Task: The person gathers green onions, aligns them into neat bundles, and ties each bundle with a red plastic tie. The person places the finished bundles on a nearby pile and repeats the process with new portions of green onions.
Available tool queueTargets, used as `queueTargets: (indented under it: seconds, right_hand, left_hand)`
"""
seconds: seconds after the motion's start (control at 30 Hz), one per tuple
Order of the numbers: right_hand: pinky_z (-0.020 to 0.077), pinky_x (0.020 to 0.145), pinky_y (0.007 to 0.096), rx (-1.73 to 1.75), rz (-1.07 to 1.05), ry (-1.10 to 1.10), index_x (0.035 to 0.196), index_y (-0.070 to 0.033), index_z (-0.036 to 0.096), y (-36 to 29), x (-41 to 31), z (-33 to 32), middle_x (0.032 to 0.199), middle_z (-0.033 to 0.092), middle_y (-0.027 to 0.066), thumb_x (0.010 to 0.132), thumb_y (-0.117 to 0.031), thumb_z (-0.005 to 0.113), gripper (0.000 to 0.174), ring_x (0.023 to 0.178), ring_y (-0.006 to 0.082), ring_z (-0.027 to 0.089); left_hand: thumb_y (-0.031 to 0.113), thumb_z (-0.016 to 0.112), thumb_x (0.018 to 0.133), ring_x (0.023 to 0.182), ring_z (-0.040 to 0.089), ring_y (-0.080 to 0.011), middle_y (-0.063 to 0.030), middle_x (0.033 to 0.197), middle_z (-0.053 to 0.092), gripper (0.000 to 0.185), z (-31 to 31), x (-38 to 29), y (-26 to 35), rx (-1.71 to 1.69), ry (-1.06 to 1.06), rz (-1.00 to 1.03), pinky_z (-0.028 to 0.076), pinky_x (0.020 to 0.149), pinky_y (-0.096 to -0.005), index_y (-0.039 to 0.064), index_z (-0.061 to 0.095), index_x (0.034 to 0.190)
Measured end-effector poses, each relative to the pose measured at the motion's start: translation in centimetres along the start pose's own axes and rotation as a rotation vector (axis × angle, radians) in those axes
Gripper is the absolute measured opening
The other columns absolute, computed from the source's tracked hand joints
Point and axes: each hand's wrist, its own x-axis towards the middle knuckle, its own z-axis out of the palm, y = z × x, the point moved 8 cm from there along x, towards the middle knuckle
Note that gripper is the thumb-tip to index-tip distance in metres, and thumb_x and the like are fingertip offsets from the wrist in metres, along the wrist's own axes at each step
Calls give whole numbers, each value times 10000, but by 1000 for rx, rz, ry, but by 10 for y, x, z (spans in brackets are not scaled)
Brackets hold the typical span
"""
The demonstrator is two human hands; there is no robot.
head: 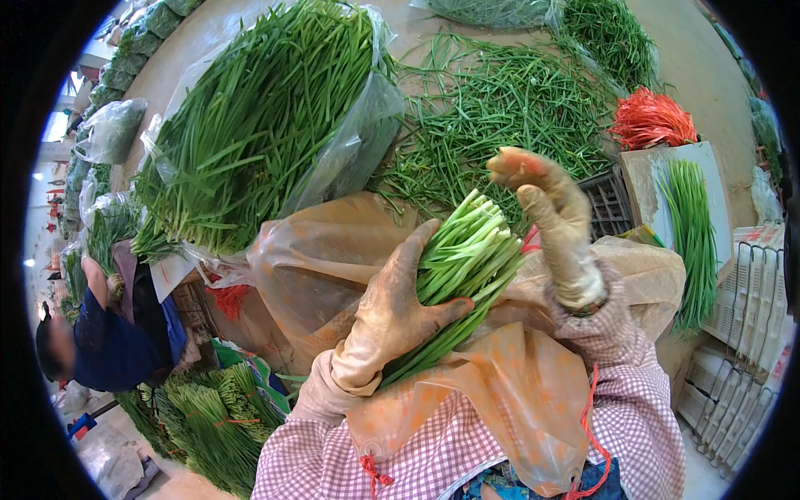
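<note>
Gripped in my gloved left hand (pixel 400 300) is a bunch of garlic chives (pixel 465 250), its pale cut ends pointing up and away from me. My right hand (pixel 553 219), also in a soiled glove, is raised beside those ends with nothing in it. Its fingers are bent but apart. The bunch lies above my lap, over a translucent plastic apron (pixel 494 375) tied with red cord. Leaf tips at the lower end run under my left wrist and out of sight.
A plastic-wrapped heap of chives (pixel 269 125) stands ahead on the left. Loose trimmings (pixel 500 106) cover the floor ahead. At right are red ties (pixel 653 122), chives on a board (pixel 690 237) and plastic crates (pixel 744 300). Tied bunches (pixel 212 412) and a co-worker (pixel 119 337) are at left.
</note>
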Motion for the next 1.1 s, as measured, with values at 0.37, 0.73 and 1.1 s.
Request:
queueTargets:
  seconds: [0.37, 0.73, 1.1]
  right_hand:
    - [450, 955, 436, -1447, -550, -736, 859, -131, 680, -32, -7, 94, 899, 631, 41, 763, -234, 703, 142, 970, 244, 619]
    - [473, 954, 321, -266, 187, 214, 1516, -65, 306, 58, 28, -157, 1249, 579, 94, 907, -344, 712, 784, 1094, 180, 567]
    - [399, 1094, 395, 668, 148, 10, 1569, -82, 162, 79, -48, 32, 1451, 465, 101, 847, -238, 796, 974, 1302, 213, 478]
  left_hand:
    - [226, 878, 691, 1203, 582, -382, -265, 1301, 562, 1056, -3, 2, -3, 44, 36, -62, 478, 1016, -423, -11, 247, 1503]
    - [281, 922, 653, 1239, 571, -317, -204, 1343, 564, 1152, -7, 9, -24, -197, -13, -128, 426, 1083, -383, 59, 224, 1542]
    - [330, 964, 574, 1246, 547, -224, -129, 1324, 596, 1144, -7, 28, -10, -61, -184, -104, 421, 1066, -375, 76, 345, 1502]
